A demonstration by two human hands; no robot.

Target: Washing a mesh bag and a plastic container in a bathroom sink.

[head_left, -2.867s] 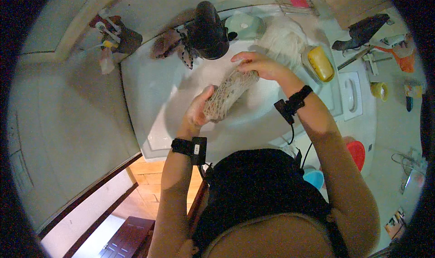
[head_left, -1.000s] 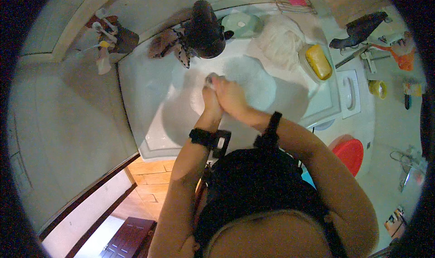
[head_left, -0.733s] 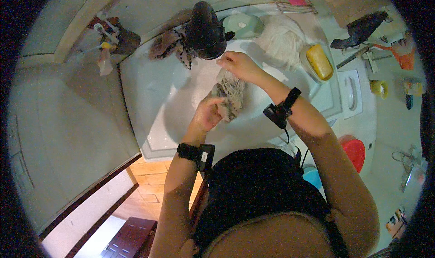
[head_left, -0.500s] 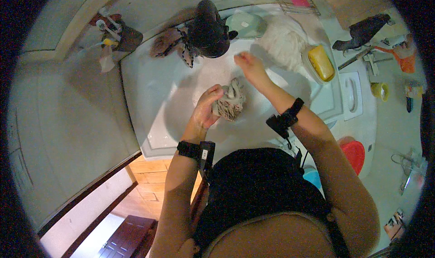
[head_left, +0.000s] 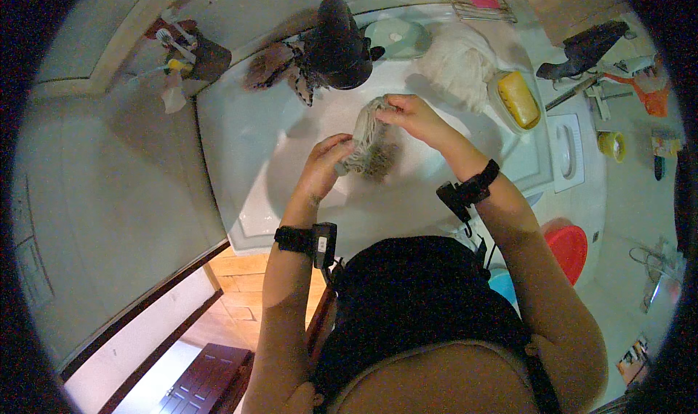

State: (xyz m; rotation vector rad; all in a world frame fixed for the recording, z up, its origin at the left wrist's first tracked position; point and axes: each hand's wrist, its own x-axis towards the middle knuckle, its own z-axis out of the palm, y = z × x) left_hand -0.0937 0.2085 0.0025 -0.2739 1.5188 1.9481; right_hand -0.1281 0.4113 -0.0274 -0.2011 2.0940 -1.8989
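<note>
A wet, pale grey cloth with a dark-patterned lower part hangs stretched between my two hands, above a white basin. Its left side is gripped by my left hand, fingers and thumb closed on the fabric. Higher up and to the right, my right hand pinches the cloth's upper end. Exactly what kind of cloth it is I cannot make out. Black straps with small devices are worn on both forearms.
Behind my hands stands a bulky black fixture, with a dark patterned cloth to its left. A pale green dish, a white cloth heap and a yellow soap bar in a dish line the back right. A red basin stands lower right.
My right hand has moved down to the cloth and closed on its upper end. The cloth is now pulled upward and longer between my hands; my left hand has shifted slightly left.
</note>
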